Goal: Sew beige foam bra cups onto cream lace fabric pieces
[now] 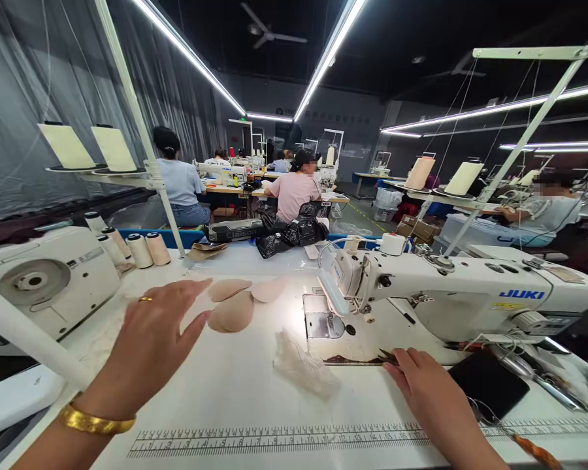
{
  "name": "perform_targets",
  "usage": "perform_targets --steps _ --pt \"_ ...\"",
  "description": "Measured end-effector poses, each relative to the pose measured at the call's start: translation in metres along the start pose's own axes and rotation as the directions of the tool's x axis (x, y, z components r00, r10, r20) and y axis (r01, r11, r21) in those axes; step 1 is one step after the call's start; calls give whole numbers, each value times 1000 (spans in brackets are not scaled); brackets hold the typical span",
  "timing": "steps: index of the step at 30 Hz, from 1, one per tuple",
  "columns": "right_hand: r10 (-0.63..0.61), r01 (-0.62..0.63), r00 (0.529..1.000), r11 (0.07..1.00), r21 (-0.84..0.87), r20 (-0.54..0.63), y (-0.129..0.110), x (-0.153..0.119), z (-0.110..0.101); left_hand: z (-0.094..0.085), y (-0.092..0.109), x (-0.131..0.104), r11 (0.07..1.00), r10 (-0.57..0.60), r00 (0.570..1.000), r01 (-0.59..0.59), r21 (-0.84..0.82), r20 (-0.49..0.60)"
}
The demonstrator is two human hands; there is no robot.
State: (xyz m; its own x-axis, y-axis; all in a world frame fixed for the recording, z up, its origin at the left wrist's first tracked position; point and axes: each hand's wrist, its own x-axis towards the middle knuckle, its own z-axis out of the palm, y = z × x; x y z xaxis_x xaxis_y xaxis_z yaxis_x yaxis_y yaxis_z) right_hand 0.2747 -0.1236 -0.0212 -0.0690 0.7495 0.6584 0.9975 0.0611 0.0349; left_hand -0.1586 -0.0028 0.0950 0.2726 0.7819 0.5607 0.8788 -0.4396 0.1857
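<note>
My left hand (159, 329), with a ring and a gold bangle, is over the table left of the beige oval pads (231, 312); its fingers are apart and hold nothing. A paler pad (268, 289) lies beside them. At the right, my right hand (419, 378) is closed on small dark snips (386, 356), whose tips point left at the front edge of the sewing machine bed. Between my hands lies a crumpled piece of sheer pale fabric (304, 365). The JUKI sewing machine (490, 281) stands behind my right hand, its lamp lighting the needle plate (323, 324).
Thread cones (140, 250) stand at the left by another white machine (49, 281). Black plastic bags (294, 235) lie at the back edge. A black pad (490, 384) and metal tools are at the right. A printed ruler (274, 440) runs along the front. Other people sit beyond.
</note>
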Motion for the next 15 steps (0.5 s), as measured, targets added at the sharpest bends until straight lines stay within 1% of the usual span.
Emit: perform_targets --steps 1,2,3,4,6,7,8,9,10,11,12,13,14,15 --pt "9 -9 1000 1000 13 1 2 0 1 5 6 -4 996 28 997 -22 -90 72" --pt "5 -6 1000 998 55 3 -2 1 2 11 16 -9 976 56 981 -15 -217 184" --pt "-8 6 1000 992 123 15 -11 4 1 20 29 -15 942 85 947 25 -335 309" --pt "-29 22 999 978 209 32 -24 7 1 29 43 -20 906 106 900 88 -415 422" --pt "-104 65 991 916 396 79 -60 15 0 49 70 -28 811 120 774 285 -511 622" --pt "-151 100 986 879 466 74 -80 19 1 59 81 -31 739 119 710 404 -539 695" --pt "-206 167 978 841 514 19 -100 21 3 69 89 -33 661 115 652 513 -548 750" --pt "-237 211 971 820 532 -20 -119 23 5 77 94 -34 589 109 615 593 -549 781" --pt "-284 282 955 794 539 -81 -135 23 8 84 96 -35 533 99 608 636 -558 788" --pt "-344 378 924 753 539 -167 -147 22 9 89 95 -35 502 88 627 643 -578 774" --pt "-391 455 889 704 545 -237 -154 22 10 92 93 -34 483 81 666 624 -614 741" --pt "-419 498 865 653 571 -276 -157 21 10 93 90 -34 460 83 710 595 -659 699" --pt "-410 488 869 612 622 -278 -156 21 9 91 86 -34 425 90 743 573 -700 663" --pt "-360 418 902 591 690 -239 -151 22 6 88 83 -34 381 103 760 566 -731 642"
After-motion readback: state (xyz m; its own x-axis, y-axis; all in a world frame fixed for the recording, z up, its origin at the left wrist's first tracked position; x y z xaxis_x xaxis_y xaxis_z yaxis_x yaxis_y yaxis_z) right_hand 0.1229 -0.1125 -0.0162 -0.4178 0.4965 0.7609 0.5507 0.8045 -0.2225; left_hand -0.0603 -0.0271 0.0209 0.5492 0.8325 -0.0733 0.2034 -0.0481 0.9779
